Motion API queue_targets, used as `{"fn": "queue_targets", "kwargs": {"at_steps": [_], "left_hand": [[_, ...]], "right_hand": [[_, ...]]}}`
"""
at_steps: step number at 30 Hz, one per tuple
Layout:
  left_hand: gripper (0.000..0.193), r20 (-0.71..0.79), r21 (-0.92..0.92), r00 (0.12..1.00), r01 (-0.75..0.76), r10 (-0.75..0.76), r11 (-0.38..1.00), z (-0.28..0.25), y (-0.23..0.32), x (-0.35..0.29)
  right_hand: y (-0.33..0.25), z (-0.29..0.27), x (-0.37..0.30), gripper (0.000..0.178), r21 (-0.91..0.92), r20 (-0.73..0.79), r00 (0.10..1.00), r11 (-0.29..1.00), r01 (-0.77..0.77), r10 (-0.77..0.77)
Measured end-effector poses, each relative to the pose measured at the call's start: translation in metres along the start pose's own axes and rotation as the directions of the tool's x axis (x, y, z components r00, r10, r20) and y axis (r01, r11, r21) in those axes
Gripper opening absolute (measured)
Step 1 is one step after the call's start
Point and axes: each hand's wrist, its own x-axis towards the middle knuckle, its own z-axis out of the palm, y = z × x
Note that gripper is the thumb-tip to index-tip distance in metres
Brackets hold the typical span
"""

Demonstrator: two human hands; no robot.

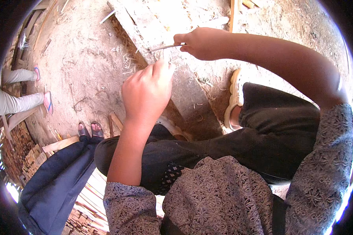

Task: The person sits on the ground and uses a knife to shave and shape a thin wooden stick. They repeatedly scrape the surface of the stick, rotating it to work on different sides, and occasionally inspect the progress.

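Note:
My right hand point(203, 44) is closed round the handle end of a knife point(162, 48), whose thin blade points left. My left hand point(148, 88) is a fist just below the blade. From its thumb side a thin pale strip point(166, 54), probably wood, stands up and meets the blade. Glare washes out much of the strip, and my fingers hide its lower end. Beneath both hands a wide wooden plank point(192, 100) slants from the upper left down between my legs.
Shavings point(125, 58) litter the dirt floor point(82, 78) beside the plank. Left, one person's legs point(21, 98) in light trousers and another's dark-clad legs point(59, 176) are near. Stacked wood pieces point(35, 160) lie at lower left. My pale clog point(234, 96) rests right of the plank.

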Motion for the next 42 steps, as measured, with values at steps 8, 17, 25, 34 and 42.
{"fn": "queue_targets", "kwargs": {"at_steps": [8, 17, 25, 34, 42], "left_hand": [[0.018, -0.046, -0.023, 0.994, -0.104, 0.102, 0.994, 0.0, 0.003, 0.0], [0.012, 0.035, -0.114, 0.997, -0.063, 0.067, 0.991, 0.0, 0.014, 0.003], [0.021, -0.052, -0.062, 0.989, -0.141, 0.138, 0.988, 0.006, 0.016, 0.004], [0.023, -0.044, -0.059, 0.985, -0.167, 0.164, 0.984, 0.006, 0.017, 0.006], [0.022, -0.037, -0.106, 0.991, -0.133, 0.13, 0.985, 0.009, 0.014, -0.002]], "right_hand": [[0.029, 0.015, -0.006, 0.022, -0.096, 0.003, 0.986, 0.981, 0.167, -0.168], [0.013, 0.013, 0.011, 0.025, -0.06, 0.022, 1.0, 0.998, 0.016, -0.015], [0.027, 0.0, -0.012, 0.025, -0.346, 0.007, 0.939, 0.88, 0.325, -0.344], [0.027, 0.025, 0.046, 0.032, 0.067, 0.005, 1.0, 0.998, -0.001, 0.0], [-0.002, -0.029, -0.038, 0.022, 0.081, 0.1, 0.992, 0.994, 0.068, -0.076]]}}
